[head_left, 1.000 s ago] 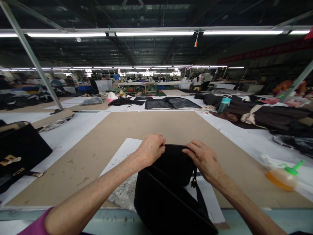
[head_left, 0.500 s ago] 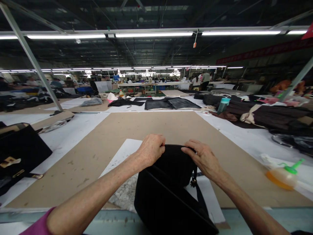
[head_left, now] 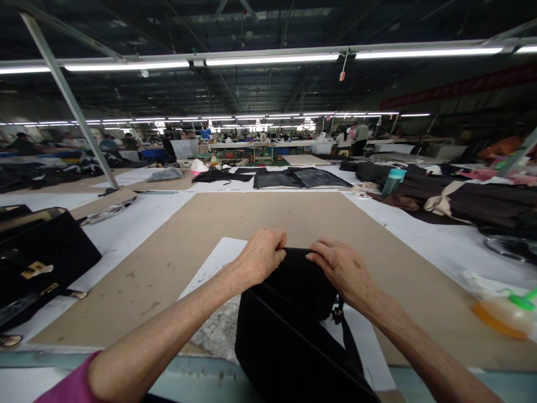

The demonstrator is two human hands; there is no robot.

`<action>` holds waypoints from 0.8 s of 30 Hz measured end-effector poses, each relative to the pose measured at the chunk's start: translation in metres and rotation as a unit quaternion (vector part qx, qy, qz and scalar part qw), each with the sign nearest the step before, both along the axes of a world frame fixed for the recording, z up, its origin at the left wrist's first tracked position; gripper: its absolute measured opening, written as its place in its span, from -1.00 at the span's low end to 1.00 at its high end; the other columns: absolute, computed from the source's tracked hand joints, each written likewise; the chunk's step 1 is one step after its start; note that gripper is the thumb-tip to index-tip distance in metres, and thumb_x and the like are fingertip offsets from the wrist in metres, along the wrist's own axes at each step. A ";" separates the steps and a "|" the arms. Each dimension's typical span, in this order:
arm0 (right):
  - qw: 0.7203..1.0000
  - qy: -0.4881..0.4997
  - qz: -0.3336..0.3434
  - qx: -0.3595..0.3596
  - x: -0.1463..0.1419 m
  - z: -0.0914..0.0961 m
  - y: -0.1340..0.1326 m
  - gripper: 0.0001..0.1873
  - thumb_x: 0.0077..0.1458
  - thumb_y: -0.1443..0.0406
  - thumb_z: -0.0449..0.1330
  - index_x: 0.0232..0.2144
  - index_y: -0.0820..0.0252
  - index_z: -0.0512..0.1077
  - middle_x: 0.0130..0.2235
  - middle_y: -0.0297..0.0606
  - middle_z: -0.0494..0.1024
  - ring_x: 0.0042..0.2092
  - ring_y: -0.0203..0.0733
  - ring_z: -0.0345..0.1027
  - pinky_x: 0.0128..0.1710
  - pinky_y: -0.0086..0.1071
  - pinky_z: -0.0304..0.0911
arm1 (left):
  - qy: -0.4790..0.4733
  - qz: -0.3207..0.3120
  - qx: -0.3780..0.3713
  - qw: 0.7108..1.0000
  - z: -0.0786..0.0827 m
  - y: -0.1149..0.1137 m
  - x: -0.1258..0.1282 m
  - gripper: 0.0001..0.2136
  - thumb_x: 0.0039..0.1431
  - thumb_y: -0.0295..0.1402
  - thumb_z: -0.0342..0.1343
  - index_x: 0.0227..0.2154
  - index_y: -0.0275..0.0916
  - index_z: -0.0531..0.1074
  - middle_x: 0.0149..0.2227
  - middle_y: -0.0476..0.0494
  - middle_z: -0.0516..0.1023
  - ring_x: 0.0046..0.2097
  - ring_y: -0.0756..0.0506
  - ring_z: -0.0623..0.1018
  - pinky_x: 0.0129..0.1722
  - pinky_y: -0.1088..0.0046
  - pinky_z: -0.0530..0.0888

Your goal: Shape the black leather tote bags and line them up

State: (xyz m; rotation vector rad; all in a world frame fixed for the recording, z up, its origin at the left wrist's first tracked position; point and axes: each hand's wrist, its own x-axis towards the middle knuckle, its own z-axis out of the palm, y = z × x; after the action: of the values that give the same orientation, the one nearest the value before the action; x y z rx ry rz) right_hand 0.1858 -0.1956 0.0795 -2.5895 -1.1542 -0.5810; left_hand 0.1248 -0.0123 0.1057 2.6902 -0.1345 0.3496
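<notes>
A black bag (head_left: 289, 341) is tilted at the near edge of the table, over a stained white sheet (head_left: 220, 313). My left hand (head_left: 262, 257) pinches the far top edge of the bag on its left side. On the right part of that same edge, my right hand (head_left: 342, 266) is closed, thumb and fingers gripping the rim. The two hands are a short way apart with a stretch of edge between them. A black strap with a metal buckle (head_left: 338, 313) hangs at the bag's right side. The bag's lower part runs out of view.
Brown board (head_left: 268, 212) covers the middle of the table. Black bags with gold clasps (head_left: 50, 252) stand at left. A squeeze bottle of amber liquid (head_left: 503, 313) lies at right, with a teal bottle (head_left: 393, 182) and dark fabric (head_left: 490, 201) beyond. Co-workers (head_left: 356, 137) are far off.
The view has swung slightly left, so the surroundings sit further right. My right hand has shifted a little toward my left along the bag's edge. Both hands keep their grip.
</notes>
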 end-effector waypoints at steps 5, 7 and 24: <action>1.000 0.024 0.008 -0.001 0.002 0.001 0.004 -0.75 0.14 0.21 -0.04 -0.43 0.12 0.40 -0.45 -0.33 0.42 -0.35 -0.25 0.26 -0.33 -0.41 0.11 | 0.013 0.034 0.047 0.998 0.007 0.010 -0.009 -0.60 -0.21 -0.30 0.20 -0.25 -0.21 0.22 -0.31 -0.07 0.37 -0.32 -0.07 0.36 -0.42 0.49 0.23; 0.999 0.034 0.015 0.006 0.003 0.001 0.003 -0.74 0.14 0.20 -0.05 -0.44 0.10 0.40 -0.45 -0.33 0.43 -0.35 -0.24 0.26 -0.35 -0.41 0.11 | 0.044 0.043 0.072 0.996 0.007 0.016 -0.012 -0.53 -0.26 -0.29 0.23 -0.22 -0.22 0.22 -0.29 -0.10 0.37 -0.27 -0.11 0.37 -0.40 0.47 0.25; 0.994 0.104 0.024 0.022 0.024 -0.002 0.001 -0.76 0.11 0.18 -0.03 -0.39 0.04 0.42 -0.37 -0.35 0.50 -0.31 -0.22 0.33 -0.33 -0.38 0.16 | 0.023 -0.119 0.031 0.992 0.004 0.037 -0.019 -0.65 -0.08 -0.60 -0.05 -0.19 -0.14 0.24 -0.28 0.02 0.40 -0.27 0.00 0.40 -0.31 0.55 0.28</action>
State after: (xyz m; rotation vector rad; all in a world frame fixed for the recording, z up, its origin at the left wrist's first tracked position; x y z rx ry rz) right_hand 0.2099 -0.1949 0.0778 -2.5060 -1.1180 -0.3126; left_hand 0.1061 0.0243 0.1095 2.7019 -0.4537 0.2137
